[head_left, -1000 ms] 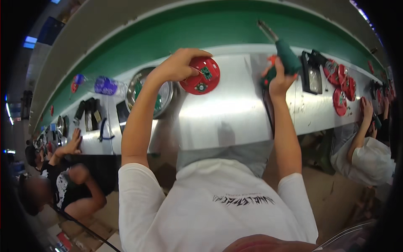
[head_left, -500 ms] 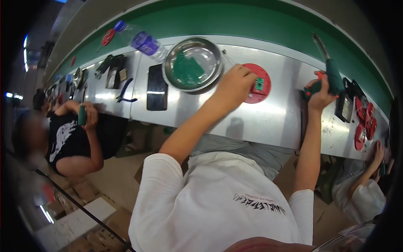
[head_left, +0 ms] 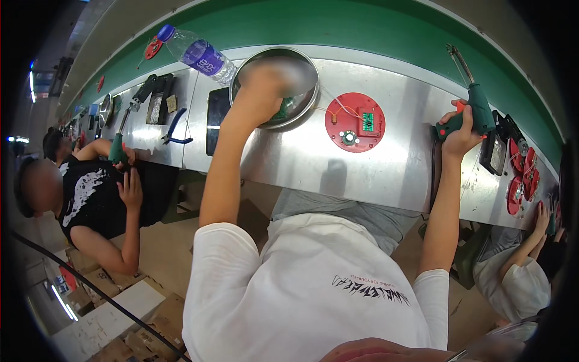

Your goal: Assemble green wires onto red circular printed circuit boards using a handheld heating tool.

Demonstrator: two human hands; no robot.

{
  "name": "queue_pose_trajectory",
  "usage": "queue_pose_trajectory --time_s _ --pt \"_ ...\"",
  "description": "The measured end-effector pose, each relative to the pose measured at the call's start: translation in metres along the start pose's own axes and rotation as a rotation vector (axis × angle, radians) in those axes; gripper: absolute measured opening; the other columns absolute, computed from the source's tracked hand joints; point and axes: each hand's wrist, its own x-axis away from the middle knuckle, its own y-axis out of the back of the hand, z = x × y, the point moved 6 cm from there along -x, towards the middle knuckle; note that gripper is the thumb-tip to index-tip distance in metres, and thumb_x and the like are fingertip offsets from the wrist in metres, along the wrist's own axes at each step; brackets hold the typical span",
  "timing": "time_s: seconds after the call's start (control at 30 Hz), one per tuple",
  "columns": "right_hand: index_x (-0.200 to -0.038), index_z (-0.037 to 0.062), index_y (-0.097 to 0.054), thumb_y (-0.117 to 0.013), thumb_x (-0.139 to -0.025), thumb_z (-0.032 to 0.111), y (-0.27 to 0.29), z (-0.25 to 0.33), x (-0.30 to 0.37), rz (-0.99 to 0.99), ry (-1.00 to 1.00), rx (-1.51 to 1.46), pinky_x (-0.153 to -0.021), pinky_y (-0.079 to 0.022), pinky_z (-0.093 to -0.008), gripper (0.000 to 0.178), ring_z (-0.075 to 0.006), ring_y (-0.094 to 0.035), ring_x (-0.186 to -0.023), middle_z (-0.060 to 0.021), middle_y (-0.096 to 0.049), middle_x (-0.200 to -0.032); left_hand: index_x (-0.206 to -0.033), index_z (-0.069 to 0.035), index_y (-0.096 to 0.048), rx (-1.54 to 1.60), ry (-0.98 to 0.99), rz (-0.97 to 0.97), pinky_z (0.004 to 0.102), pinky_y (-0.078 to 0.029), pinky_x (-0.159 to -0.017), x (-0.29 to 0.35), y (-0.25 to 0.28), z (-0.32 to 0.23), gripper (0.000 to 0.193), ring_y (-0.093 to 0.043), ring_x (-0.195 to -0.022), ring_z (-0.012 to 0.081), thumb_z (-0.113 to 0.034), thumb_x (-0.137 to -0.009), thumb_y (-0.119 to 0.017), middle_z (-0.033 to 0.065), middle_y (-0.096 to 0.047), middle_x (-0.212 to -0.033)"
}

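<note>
My left hand reaches down into a round steel bowl; blur smears its fingers. Green pieces, partly hidden by this hand, lie inside the bowl. To the bowl's right, a red disc rests flat on the metal bench. It carries a small green circuit board, a round component and thin wires that reach over its left edge. My right hand is wrapped round the handle of a green soldering gun, whose metal tip points up and away, right of the disc.
A water bottle lies beyond a dark phone left of the bowl. Further left are blue-handled cutters and a black tray. A black holder and several red discs sit right. Co-workers sit on both sides.
My left hand has left the red disc and moved left into the bowl, uncovering the disc's board and wires. My right hand keeps hold of the soldering gun in nearly the same place.
</note>
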Motion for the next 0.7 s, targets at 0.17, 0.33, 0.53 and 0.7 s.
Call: queue_pose_trajectory --time_s 0.17,0.33,0.53,0.7 --pt "-0.109 -0.0077 -0.06 -0.057 -0.096 0.015 0.002 0.002 0.0 -0.003 0.009 -0.004 -0.046 -0.048 -0.0318 0.026 -0.0192 -0.06 -0.05 -0.0176 -0.066 -0.089 -0.087 -0.008 -0.069 0.076 0.012 0.126 0.0418 -0.048 -0.089 -0.006 -0.005 0.008 0.011 -0.058 -0.096 0.0309 -0.003 -0.078 -0.066 0.0083 -0.066 -0.097" --pt "-0.11 -0.0074 -0.06 -0.058 -0.096 0.014 0.003 0.002 -0.001 0.016 0.011 0.01 -0.046 -0.048 -0.0316 0.025 -0.0192 -0.06 -0.049 -0.0168 -0.067 -0.09 -0.096 -0.002 -0.068 0.316 0.079 -0.088 0.0384 -0.051 -0.087 -0.005 0.016 0.011 0.014 -0.066 -0.097 0.0297 -0.003 -0.083 -0.07 0.0114 -0.07 -0.1" --pt "-0.107 -0.0071 -0.061 -0.057 -0.097 0.014 0.001 0.005 0.002 0.026 0.028 0.003 -0.046 -0.048 -0.0317 0.023 -0.0191 -0.06 -0.049 -0.0164 -0.067 -0.09 -0.1 -0.001 -0.072 0.466 0.212 -0.248 0.0325 -0.056 -0.075 -0.001 0.036 0.012 0.012 -0.073 -0.086 0.0263 -0.005 -0.089 -0.069 0.0133 -0.074 -0.093" --pt "-0.109 -0.0071 -0.061 -0.058 -0.097 0.015 -0.002 0.008 0.004 0.033 0.018 0.017 -0.047 -0.049 -0.0317 0.025 -0.019 -0.06 -0.05 -0.0162 -0.067 -0.091 -0.101 -0.001 -0.073 0.5 0.239 -0.277 0.0312 -0.056 -0.072 0.003 0.036 0.014 0.013 -0.073 -0.085 0.0249 -0.007 -0.09 -0.07 0.0134 -0.075 -0.093"
